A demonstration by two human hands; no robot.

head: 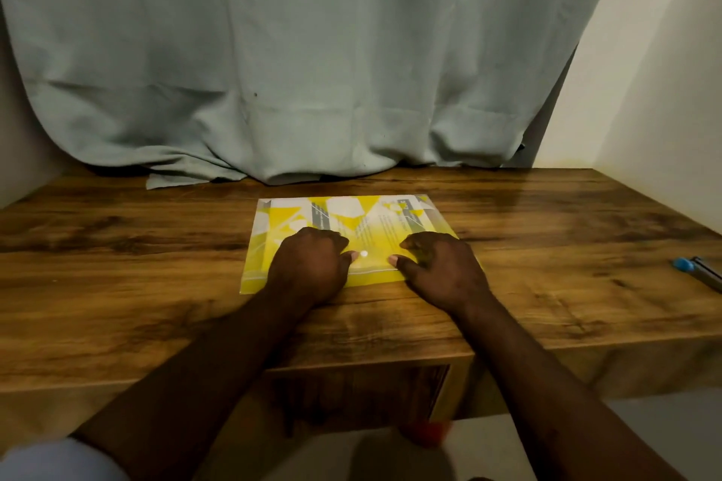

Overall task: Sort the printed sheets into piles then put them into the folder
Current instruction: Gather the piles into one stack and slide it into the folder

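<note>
Left grip and right grip, fingers curled around nothing, press thumbs beside the snap of the yellow folder lying on the desk; I judge the sheets already inside, only fastening left.

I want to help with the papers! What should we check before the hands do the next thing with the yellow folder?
1. Yellow patterned plastic folder lies flat on the brown wooden table: ok.
2. Left hand and right hand both rest on the folder: ok.
3. Small white round snap button fastened: cannot tell.
4. Printed sheets inside the folder: cannot tell.
5. Sorted piles in view: not ok, none seen.
6. Blue-tipped pen lies apart from the folder: ok.
</note>
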